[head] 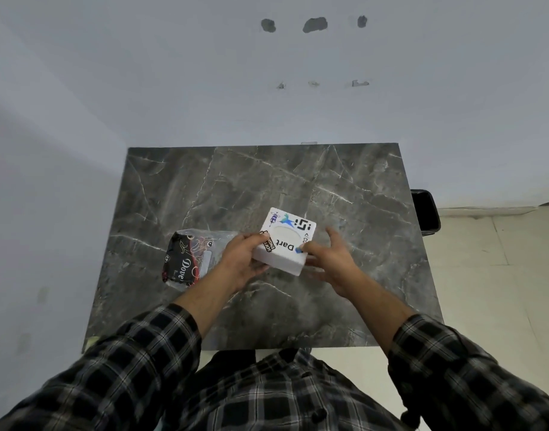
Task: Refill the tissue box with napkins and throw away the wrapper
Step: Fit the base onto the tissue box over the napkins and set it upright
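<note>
A white cube tissue box [286, 241] with stickers and a round top opening is tilted above the dark marble table [223, 181]. My left hand [242, 259] grips its left side. My right hand [330, 259] holds its right near corner, thumb on top and the other fingers spread. A black-and-clear plastic wrapper [189, 258] printed "Dove" lies on the table just left of my left hand, partly hidden by it. Whether napkins are inside the wrapper is not visible.
A black bin [425, 213] stands on the floor beyond the table's right edge. A grey wall runs behind and to the left of the table. Pale floor tiles [491, 275] lie to the right.
</note>
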